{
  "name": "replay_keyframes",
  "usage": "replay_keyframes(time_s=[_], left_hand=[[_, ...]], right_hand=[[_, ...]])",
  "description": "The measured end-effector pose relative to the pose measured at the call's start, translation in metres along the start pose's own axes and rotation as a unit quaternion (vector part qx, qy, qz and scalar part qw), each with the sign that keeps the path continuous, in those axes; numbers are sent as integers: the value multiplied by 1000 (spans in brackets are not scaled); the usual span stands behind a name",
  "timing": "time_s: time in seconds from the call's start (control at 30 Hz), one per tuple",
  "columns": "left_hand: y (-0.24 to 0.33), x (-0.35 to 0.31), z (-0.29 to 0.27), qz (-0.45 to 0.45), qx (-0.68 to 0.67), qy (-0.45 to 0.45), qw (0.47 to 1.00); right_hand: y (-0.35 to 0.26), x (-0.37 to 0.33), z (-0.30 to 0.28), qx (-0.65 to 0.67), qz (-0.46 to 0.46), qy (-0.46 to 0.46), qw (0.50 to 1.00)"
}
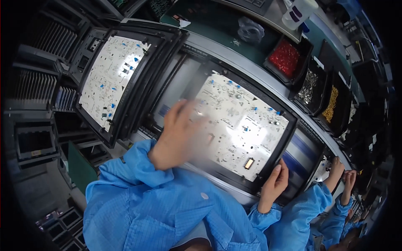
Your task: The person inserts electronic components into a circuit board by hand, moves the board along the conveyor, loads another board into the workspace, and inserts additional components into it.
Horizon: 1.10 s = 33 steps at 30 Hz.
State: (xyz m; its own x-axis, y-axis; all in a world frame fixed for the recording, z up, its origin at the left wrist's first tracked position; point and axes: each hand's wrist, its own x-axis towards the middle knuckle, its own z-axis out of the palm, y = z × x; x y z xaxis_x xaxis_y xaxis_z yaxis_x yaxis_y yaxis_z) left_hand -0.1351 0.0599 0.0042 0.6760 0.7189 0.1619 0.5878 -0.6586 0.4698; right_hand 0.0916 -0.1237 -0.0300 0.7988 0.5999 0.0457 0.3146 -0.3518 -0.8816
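Your left hand is above the left side of the white circuit board, with the palm down. Its fingers are blurred and seem partly spread, so I cannot tell if they hold some small part, or if they touch the board. Your right hand is at the lower right edge of the black frame, thumb and forefinger near together. Its fingertips seem to touch this edge, but I cannot tell how firmly they grip.

The board lies flat inside the frame, in front of you. Its surface is smooth and glossy, with a strong reflection of light. Small blue components stand on it, and near its lower corner is a dark rectangular component with a bright orange-yellow top.

To your left, a second white board rests in a similar dark frame. On the far side are black bins with shiny red parts, silver metal parts and yellow parts. A crumpled clear plastic bag lies near them. Your blue sleeve is of wrinkled cloth.
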Motion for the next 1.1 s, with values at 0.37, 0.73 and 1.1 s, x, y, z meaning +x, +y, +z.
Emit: replay_keyframes(time_s=[0.37, 0.73, 1.1], left_hand=[[-18, 143, -29, -74, -26, 63, 995], [-125, 311, 49, -91, 78, 65, 991], [-174, 333, 40, -115, 72, 19, 991]], right_hand=[[-67, 135, 15, -225, -278, 65, 932], [-16, 301, 49, -356, -259, -20, 898], [-32, 291, 64, -377, -231, 25, 897]])
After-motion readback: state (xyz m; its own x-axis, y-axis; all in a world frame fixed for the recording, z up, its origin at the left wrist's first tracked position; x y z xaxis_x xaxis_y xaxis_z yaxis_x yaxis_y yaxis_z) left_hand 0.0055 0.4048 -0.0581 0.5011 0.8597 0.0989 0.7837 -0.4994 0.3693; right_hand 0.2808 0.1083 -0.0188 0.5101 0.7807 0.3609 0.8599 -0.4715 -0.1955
